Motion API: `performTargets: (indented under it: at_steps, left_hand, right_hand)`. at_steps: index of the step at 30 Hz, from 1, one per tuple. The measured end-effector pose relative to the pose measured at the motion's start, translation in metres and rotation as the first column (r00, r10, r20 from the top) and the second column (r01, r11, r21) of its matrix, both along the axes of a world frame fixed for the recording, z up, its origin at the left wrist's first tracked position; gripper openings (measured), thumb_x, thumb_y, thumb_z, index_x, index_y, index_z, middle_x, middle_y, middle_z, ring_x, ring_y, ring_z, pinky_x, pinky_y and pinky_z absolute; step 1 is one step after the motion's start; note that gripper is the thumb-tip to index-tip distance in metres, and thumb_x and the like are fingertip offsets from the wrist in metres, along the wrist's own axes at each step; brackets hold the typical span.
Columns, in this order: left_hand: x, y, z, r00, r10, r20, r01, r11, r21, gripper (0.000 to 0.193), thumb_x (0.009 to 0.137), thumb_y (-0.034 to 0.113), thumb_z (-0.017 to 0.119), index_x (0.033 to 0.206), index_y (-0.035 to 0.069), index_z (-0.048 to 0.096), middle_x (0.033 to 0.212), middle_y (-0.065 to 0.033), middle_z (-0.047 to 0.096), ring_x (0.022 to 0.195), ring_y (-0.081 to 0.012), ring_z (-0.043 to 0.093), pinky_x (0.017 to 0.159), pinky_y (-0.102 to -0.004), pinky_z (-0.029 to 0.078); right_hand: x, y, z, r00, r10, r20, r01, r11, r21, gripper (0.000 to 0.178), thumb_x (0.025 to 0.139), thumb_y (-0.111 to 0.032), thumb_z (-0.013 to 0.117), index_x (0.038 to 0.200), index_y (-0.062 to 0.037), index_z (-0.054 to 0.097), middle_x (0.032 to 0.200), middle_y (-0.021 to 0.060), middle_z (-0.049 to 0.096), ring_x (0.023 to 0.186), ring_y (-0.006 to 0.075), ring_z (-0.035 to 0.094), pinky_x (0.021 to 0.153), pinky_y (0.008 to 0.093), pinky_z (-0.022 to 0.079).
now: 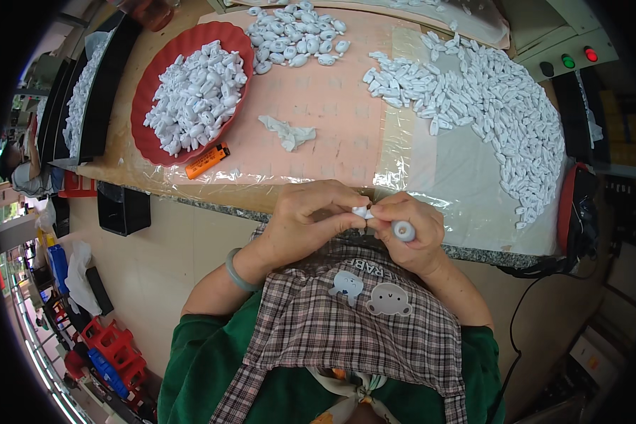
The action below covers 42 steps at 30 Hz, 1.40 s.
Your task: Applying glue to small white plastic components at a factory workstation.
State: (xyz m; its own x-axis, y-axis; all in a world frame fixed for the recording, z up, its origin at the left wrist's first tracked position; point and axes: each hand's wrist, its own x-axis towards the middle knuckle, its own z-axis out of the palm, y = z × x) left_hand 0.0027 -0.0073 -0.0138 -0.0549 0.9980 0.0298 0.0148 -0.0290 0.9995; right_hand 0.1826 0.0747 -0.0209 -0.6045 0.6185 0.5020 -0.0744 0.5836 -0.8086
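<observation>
Between the fingertips of my left hand (300, 215) is a small white plastic piece (362, 211), pinched at the table's front edge. My right hand (415, 230) is closed around a tool with a pale rounded handle (403, 231), whose end pokes out of the fist. Its thumb and forefinger meet the white piece; the tool's working tip is hidden. Behind my hands lies a crumpled white cloth or tissue (287, 133). A red scalloped bowl (140, 106) heaped with small white parts (198, 95) stands at the left, with an orange lighter-like object (207, 161) against its near rim.
Rounded white parts (297, 35) lie at the back middle. A large spread of slim white pieces (502, 106) covers the right side. Black trays (95, 99) stand at the left edge. A control box (572, 60) with green and red lights sits back right; a cable (516, 318) hangs below.
</observation>
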Motion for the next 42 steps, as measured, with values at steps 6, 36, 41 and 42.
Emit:
performTargets:
  at_steps: [6, 36, 41, 42]
  left_hand:
    - [0.0, 0.001, -0.002, 0.997, -0.015, -0.07, 0.017, 0.999, 0.036, 0.027, 0.078, -0.006, 0.07, 0.105, -0.004, 0.066, 0.104, -0.0147, 0.066, 0.091, -0.0186, 0.067, 0.077, -0.0265, 0.057]
    - [-0.008, 0.003, -0.001, 0.961, -0.038, 0.275, 0.091, 0.979, -0.183, 0.024, 0.08, -0.005, 0.069, 0.103, -0.006, 0.063, 0.09, -0.0129, 0.068, 0.078, -0.0148, 0.068, 0.068, -0.0229, 0.056]
    - [-0.009, 0.006, -0.003, 0.799, 0.024, 0.601, 0.203, 0.93, -0.308, 0.026, 0.086, 0.007, 0.066, 0.109, -0.004, 0.06, 0.09, -0.0142, 0.067, 0.075, -0.0156, 0.067, 0.067, -0.0227, 0.055]
    - [-0.009, 0.007, -0.006, 0.705, 0.044, 0.707, 0.257, 0.914, -0.313, 0.027, 0.088, 0.012, 0.065, 0.109, -0.004, 0.059, 0.09, -0.0146, 0.067, 0.073, -0.016, 0.066, 0.066, -0.0227, 0.055]
  right_hand:
    - [0.001, 0.003, -0.004, 1.0, -0.005, -0.001, 0.005, 1.0, -0.025, 0.016, 0.075, 0.005, 0.071, 0.088, 0.0005, 0.063, 0.072, 0.0102, 0.065, 0.06, 0.0173, 0.062, 0.053, 0.0253, 0.048]
    - [0.0, -0.007, 0.003, 0.998, 0.059, -0.022, -0.058, 0.723, -0.688, 0.006, 0.086, 0.002, 0.064, 0.09, 0.0023, 0.06, 0.079, 0.0105, 0.064, 0.056, 0.0089, 0.057, 0.048, 0.0198, 0.045]
    - [-0.005, 0.005, 0.016, 0.994, 0.101, 0.048, -0.02, 0.58, -0.814, 0.009, 0.087, -0.003, 0.065, 0.093, 0.0028, 0.061, 0.072, 0.0082, 0.063, 0.055, 0.0081, 0.056, 0.046, 0.0194, 0.044]
    - [-0.006, 0.006, 0.013, 0.995, 0.101, 0.024, -0.039, 0.575, -0.817, 0.01, 0.088, -0.005, 0.065, 0.093, 0.003, 0.062, 0.072, 0.0081, 0.062, 0.056, 0.0078, 0.056, 0.046, 0.0191, 0.043]
